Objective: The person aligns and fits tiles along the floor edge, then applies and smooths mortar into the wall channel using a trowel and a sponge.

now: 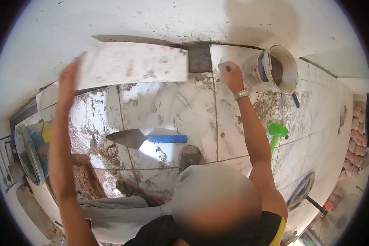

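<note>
A long white tile (pixel 151 61) lies along the foot of the wall, smeared with grey mortar. My left hand (pixel 71 74) is at the tile's left end, its fingers smeared by motion; I cannot tell whether it grips the tile. To the right of a mortar-covered gap (pixel 199 59), my right hand (pixel 231 74) is closed in a fist beside a white bucket (pixel 250 69). Whatever the fist holds, if anything, is hidden. The bucket has grey mortar inside. A pointed trowel (pixel 129 138) with a blue handle lies on the floor tiles below the long tile.
A green mallet (pixel 278 130) rests on the mortar-smeared floor (pixel 172 106) at the right. Farther right lies a round dark object (pixel 302 190). At the left stand a blue-rimmed container (pixel 28 153) and a brown block (pixel 86 178). Reddish sacks (pixel 356 141) are stacked at far right.
</note>
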Demonstrator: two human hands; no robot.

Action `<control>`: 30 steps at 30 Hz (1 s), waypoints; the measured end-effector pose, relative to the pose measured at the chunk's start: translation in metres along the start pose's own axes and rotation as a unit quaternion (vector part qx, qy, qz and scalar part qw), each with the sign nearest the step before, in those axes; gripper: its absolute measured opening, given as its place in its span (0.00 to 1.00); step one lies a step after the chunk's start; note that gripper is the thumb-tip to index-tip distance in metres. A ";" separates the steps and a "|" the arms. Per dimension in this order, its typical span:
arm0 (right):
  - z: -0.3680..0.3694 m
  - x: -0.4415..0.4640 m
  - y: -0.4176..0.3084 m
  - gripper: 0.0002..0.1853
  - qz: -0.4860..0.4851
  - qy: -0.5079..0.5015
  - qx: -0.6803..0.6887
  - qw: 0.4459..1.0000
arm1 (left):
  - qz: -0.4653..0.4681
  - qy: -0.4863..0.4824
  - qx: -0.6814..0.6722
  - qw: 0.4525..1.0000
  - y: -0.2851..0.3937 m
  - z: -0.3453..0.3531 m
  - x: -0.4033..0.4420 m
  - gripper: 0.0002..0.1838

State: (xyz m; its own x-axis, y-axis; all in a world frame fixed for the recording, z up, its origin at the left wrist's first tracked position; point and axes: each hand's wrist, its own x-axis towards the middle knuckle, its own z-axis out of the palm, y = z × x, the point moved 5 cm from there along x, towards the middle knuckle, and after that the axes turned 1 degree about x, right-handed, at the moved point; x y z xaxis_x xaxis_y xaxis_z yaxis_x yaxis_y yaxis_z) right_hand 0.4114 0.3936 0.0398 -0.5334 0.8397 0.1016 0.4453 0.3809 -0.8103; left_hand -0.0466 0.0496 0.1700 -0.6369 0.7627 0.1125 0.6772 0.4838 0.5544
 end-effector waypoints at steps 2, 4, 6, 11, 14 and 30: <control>0.018 -0.029 -0.029 0.07 -0.080 -0.066 0.027 0.994 | 0.006 0.034 0.010 0.999 0.045 -0.083 -0.017 0.26; 0.062 -0.071 -0.061 0.08 -0.131 -0.193 0.017 0.972 | -0.023 0.118 -0.013 0.993 0.044 -0.152 -0.030 0.24; 0.118 -0.131 -0.098 0.10 -0.133 -0.344 0.052 0.928 | -0.131 0.037 -0.049 0.989 0.084 -0.189 -0.054 0.21; 0.175 -0.224 -0.153 0.19 -0.214 -0.419 -0.105 0.876 | 0.027 0.081 0.082 0.993 0.094 -0.226 -0.092 0.21; 0.195 -0.232 -0.139 0.22 -0.148 -0.497 -0.147 0.842 | 0.007 0.038 0.059 0.997 0.076 -0.228 -0.106 0.21; 0.122 -0.189 -0.100 0.18 -0.181 -0.409 -0.100 0.889 | -0.155 0.176 0.110 0.966 -0.047 -0.323 -0.142 0.24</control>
State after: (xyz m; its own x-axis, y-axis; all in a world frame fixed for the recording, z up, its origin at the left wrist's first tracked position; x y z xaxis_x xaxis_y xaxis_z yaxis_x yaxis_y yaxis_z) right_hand 0.3797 0.1497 0.0314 -0.9760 0.1162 -0.1843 0.2122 0.6984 -0.6835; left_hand -0.1070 -0.2203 0.3945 -0.8809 0.3922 0.2649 0.4716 0.7746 0.4214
